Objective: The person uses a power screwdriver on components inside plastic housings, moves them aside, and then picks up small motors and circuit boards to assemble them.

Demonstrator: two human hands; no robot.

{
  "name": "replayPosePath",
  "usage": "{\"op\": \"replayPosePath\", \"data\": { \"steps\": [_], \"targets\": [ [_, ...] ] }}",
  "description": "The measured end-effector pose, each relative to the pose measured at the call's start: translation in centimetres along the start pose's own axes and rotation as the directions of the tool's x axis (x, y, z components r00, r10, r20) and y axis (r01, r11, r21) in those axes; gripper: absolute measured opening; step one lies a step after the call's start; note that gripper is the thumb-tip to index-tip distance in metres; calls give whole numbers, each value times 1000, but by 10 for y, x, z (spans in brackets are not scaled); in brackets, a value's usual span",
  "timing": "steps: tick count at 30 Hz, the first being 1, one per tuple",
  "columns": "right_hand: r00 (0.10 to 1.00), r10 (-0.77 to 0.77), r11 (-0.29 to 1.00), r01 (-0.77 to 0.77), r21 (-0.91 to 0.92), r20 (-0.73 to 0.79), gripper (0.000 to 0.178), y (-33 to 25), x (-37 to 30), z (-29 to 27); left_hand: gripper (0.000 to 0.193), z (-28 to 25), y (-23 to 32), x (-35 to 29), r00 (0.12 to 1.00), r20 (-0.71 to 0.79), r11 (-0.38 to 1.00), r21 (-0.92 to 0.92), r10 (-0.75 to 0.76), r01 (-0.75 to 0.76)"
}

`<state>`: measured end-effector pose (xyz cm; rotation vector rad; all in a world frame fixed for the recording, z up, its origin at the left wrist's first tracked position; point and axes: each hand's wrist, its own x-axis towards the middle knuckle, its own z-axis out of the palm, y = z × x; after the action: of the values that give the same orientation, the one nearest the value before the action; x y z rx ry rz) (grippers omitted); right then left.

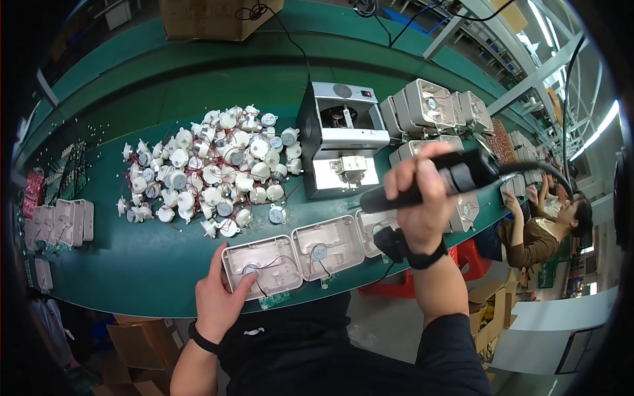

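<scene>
My right hand [422, 198] is closed around a black electric screwdriver [456, 173], raised over the right part of the bench, its tip pointing left. A cable runs from its back end. My left hand [223, 294] holds the left end of an off-white plastic housing [281, 280], fingers outside its wall. The thumb reaches in and presses on a small round motor [250, 269] with wires. A green circuit board [275, 301] hangs at the housing's near edge. Beside it stands a second housing [343, 264] with its own motor [319, 252]; a third housing [368, 231] is partly hidden by my right hand.
A large pile of white round motors [211, 165] with red wires covers the middle of the green bench [132, 277]. Behind my right hand stands a screw feeder [343, 125]. Stacked housings [429, 102] stand at right, more housings [66, 221] at left. A co-worker [545, 231] sits at far right.
</scene>
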<state>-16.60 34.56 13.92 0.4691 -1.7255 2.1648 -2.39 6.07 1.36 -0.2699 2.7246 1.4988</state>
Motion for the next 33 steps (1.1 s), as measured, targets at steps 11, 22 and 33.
{"op": "replayPosePath", "data": {
  "steps": [11,22,33],
  "targets": [
    [997,-73,989,76,-130,26,19,1,33,9,75,5,-5,-2,1000,-11,999,-45,0,0],
    [981,138,984,-152,97,133,35,-23,-62,16,74,4,-7,-1,1000,-3,1000,-16,4,-4],
    [968,197,978,-204,33,155,42,-1,-80,16,70,-4,10,-2,987,98,992,7,-129,129]
  ]
}}
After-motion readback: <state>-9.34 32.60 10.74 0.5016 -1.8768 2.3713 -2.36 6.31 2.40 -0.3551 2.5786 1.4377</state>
